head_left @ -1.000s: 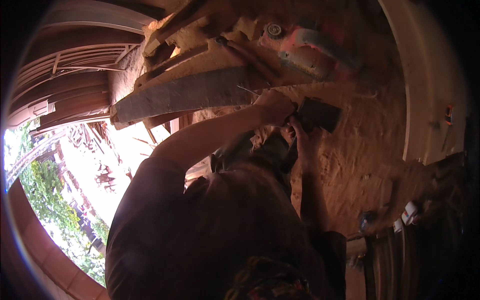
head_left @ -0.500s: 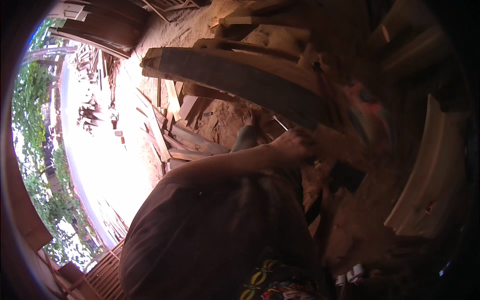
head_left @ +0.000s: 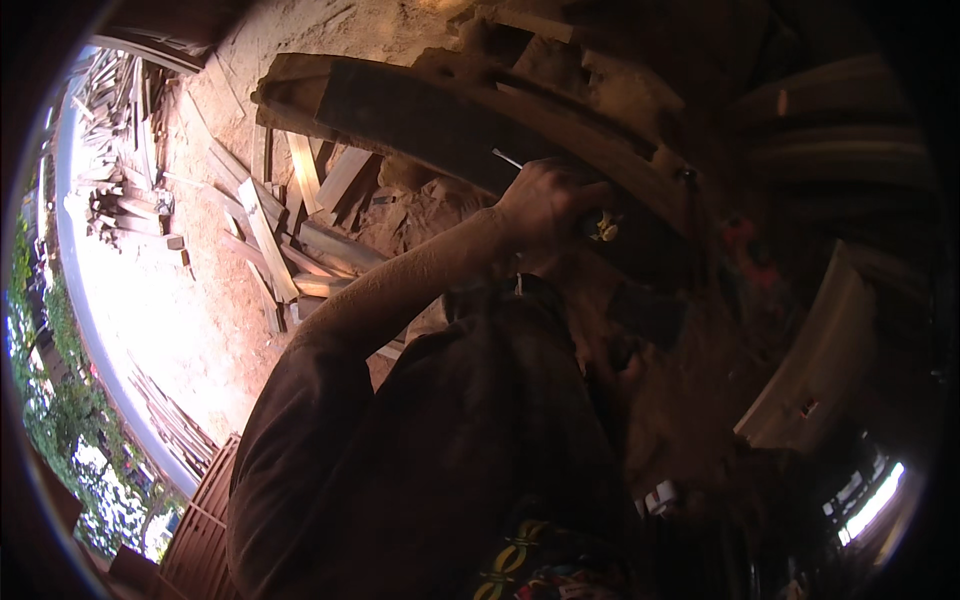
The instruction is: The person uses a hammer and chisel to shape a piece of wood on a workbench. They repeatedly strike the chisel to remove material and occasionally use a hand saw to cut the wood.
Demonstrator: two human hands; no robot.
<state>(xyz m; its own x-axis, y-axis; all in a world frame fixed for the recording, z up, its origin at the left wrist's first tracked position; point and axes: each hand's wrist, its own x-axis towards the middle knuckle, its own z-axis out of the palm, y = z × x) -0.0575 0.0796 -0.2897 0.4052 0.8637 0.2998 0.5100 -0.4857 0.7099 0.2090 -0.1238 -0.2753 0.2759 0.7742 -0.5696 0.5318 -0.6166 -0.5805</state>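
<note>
My left hand (head_left: 548,205) is closed round a tool with a thin, shiny metal shaft (head_left: 507,158), which looks like a screwdriver. The shaft points up and left, over the dark face of a long wooden beam (head_left: 420,115). Beside the fingers on the other side shows a small yellow piece (head_left: 605,228); whether it belongs to the tool I cannot tell. My right hand (head_left: 626,366) is low in deep shadow, near a dark block-like shape (head_left: 650,312). Its fingers are too dark to make out.
Loose boards and offcuts (head_left: 275,240) lie on the sandy floor to the left of the beam. A pale curved plank (head_left: 810,360) stands at the right. A red and blue object (head_left: 745,250) sits in shadow beyond my hands. Stacked timber (head_left: 125,180) lies in bright light outside.
My left hand, with the thin-shafted tool, has moved up and left, and the shaft now overlaps the beam. The whole view has shifted, and the bare foot below the beam is now hidden.
</note>
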